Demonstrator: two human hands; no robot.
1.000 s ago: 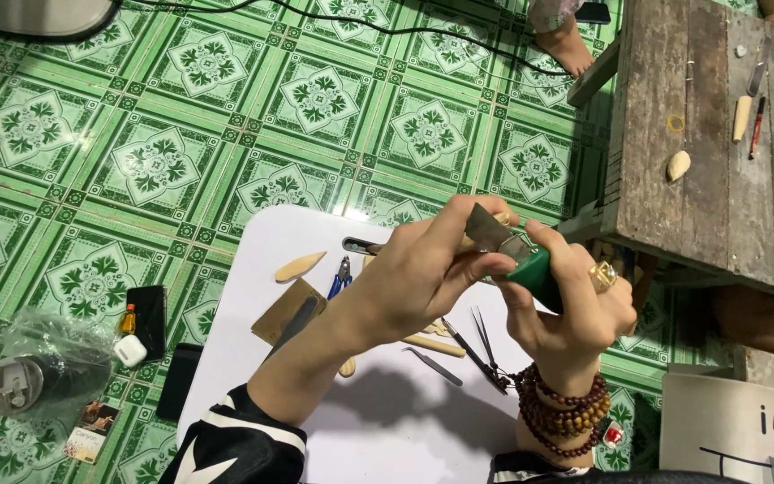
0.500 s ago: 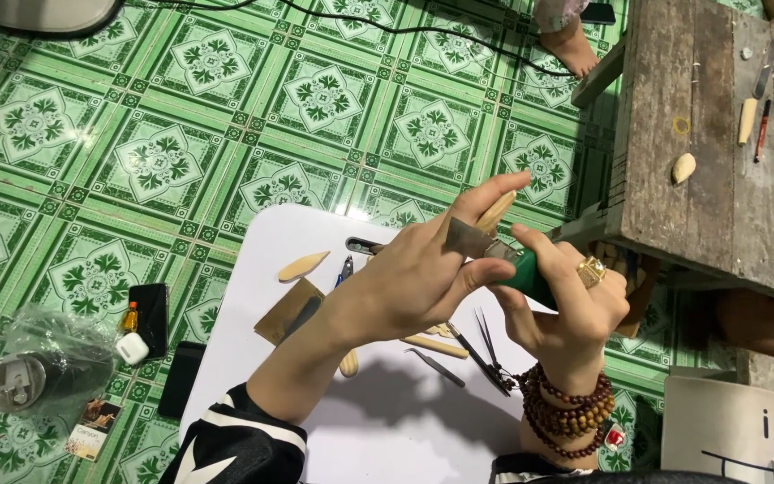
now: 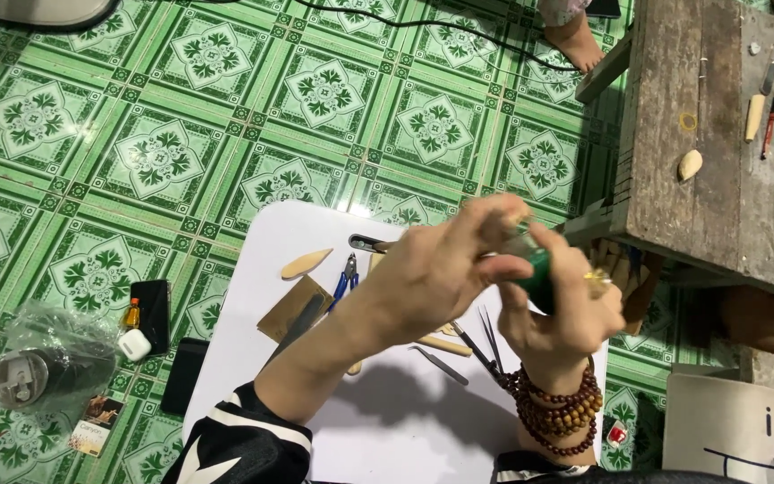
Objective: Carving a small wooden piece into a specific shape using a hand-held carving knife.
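Observation:
My right hand, with a gold ring and wooden bead bracelets on the wrist, grips a dark green tool handle. My left hand reaches across from the left and pinches the small metal tip at the top of that tool with its fingertips. Both hands hover over a white board on the floor. On the board lie blue-handled pliers, a sanding block, a pale wooden leaf-shaped piece, tweezers, small sticks and scissors.
A rough wooden table stands at the right, carrying a knife, a red pen and a wooden piece. Another person's foot rests on the green tiled floor at the top. Phones, an earbud case, a small bottle and a plastic-wrapped cup lie left.
My left hand has slid from covering the tool's top to pinching its tip, fingers curling closed. Both hands have shifted slightly right.

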